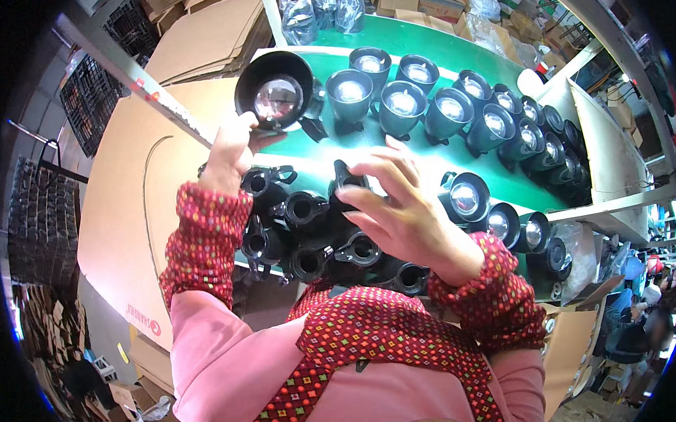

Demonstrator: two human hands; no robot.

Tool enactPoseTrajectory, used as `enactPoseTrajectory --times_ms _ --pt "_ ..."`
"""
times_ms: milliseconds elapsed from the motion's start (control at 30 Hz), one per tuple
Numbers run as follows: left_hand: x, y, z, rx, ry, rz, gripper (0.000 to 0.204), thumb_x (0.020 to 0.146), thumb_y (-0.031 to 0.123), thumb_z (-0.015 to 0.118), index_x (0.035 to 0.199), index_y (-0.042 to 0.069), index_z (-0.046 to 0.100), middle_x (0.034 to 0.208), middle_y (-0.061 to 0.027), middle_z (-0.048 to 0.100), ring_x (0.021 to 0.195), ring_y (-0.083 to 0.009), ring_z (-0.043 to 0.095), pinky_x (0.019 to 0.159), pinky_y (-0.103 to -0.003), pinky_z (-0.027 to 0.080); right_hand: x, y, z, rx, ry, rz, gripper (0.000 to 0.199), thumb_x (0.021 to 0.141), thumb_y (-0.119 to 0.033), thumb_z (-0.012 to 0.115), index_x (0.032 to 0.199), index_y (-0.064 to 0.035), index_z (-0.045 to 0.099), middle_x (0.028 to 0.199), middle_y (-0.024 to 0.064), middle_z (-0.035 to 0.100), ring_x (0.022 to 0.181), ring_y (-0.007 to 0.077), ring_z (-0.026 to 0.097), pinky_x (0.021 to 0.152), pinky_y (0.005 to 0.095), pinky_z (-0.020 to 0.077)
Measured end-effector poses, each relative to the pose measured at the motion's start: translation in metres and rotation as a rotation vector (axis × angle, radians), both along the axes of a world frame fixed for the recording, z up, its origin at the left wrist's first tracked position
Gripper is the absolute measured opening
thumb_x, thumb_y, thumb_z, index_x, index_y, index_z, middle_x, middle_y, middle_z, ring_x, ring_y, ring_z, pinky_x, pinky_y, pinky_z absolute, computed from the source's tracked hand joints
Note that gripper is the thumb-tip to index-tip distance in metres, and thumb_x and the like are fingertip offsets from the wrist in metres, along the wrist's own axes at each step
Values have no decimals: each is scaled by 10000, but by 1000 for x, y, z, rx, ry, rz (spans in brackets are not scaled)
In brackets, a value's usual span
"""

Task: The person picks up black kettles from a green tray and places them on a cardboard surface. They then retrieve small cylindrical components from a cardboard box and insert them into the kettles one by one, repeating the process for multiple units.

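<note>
My left hand (235, 144) grips the rim of a dark jug with a mirror-like silver inside (280, 100), its mouth turned toward me. The hand is raised at the left edge of the green tabletop. My right hand (397, 198) is open, fingers apart, over a black spouted part (344, 182). Its fingertips overlap that part in view; whether they press on it I cannot tell. Close to my body stand several black parts with round openings and spouts (303, 208). Part of this group is hidden by my right hand.
Several dark jugs with silver insides (401, 104) stand in rows on the green table (321, 148), running right. More jugs (468, 195) line its near right side. A large cardboard sheet (122, 211) lies at left. A white metal post (136, 84) and bagged goods (320, 17) are beyond.
</note>
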State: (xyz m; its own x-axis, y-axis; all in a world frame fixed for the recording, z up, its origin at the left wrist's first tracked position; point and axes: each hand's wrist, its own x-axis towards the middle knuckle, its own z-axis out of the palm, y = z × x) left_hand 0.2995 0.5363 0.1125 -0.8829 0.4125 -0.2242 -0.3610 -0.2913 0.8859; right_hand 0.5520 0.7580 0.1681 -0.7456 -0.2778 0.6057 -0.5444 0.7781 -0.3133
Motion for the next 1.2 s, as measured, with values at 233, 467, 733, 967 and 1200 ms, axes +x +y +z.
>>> enactPoseTrajectory --times_ms 233,467,733,967,1200 --pt "-171 50 -103 -289 159 49 362 999 30 555 1360 13 562 1134 -160 724 1006 -296 754 789 -500 676 88 59 -57 -93 -233 -343 289 774 -47 832 1037 -69 716 1146 135 662 1122 370 643 983 487 515" --pt "-299 85 -193 -1904 1254 -425 486 742 487 914 1012 113 760 984 -127 771 933 -344 745 827 -426 599 230 61 -94 -394 -505 -999 123 859 18 756 970 11 706 1049 165 674 1011 339 677 891 400 543" --pt "-332 159 -207 -1940 1207 -687 411 814 314 906 1104 61 761 1142 -166 773 1052 -342 743 882 -441 613 329 16 -117 -449 -680 -1358 108 874 21 732 971 40 688 1021 184 657 953 349 671 863 408 535" --pt "-336 144 -241 -843 470 -222 408 1016 241 656 1391 89 605 1351 -138 641 1194 -322 632 988 -477 574 360 31 -155 -459 -626 -1331 89 912 -68 726 939 9 691 960 197 659 912 397 658 824 458 530" --pt "-358 127 -214 -738 488 -392 728 924 168 782 1532 5 417 1389 -169 603 1271 -280 611 1083 -454 536 436 59 -177 -473 -535 -1459 136 923 -127 721 922 5 690 952 194 669 894 394 676 776 451 541"
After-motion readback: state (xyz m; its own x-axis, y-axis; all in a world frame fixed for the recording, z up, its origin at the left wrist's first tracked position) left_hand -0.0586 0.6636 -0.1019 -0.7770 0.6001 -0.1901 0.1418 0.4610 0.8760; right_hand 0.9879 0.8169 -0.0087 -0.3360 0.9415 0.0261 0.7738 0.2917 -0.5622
